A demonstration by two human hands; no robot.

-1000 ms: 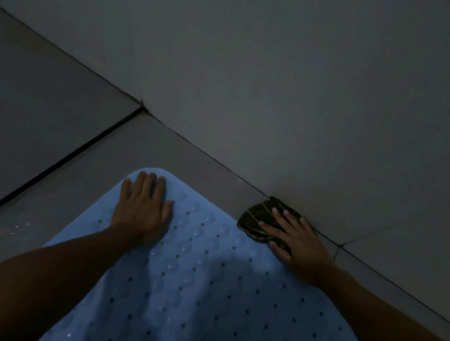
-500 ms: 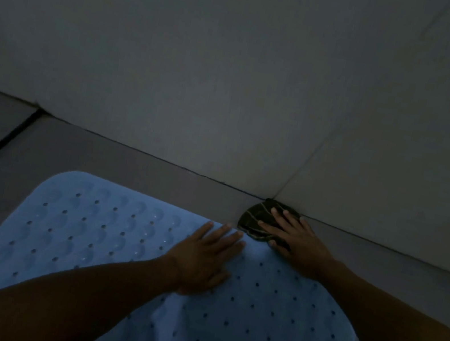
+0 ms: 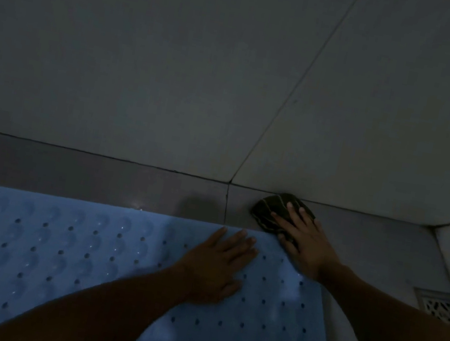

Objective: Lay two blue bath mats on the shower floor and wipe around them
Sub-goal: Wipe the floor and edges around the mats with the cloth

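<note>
Blue mat [image 3: 58, 255] pinned by flat, open left hand [image 3: 215, 270]; right hand [image 3: 303, 241] presses rag [image 3: 272, 210] w/ spread fingers. Best wipe along wall, keep mat held.

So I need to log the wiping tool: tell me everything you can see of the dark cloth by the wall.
The dark cloth is a small bunched wad, dark green or black with thin pale stripes, soft like fabric. It lies on the grey floor strip against the wall base, just beyond the blue mat's far right corner. The right hand lies flat on it, fingers spread, covering its near side.
</note>
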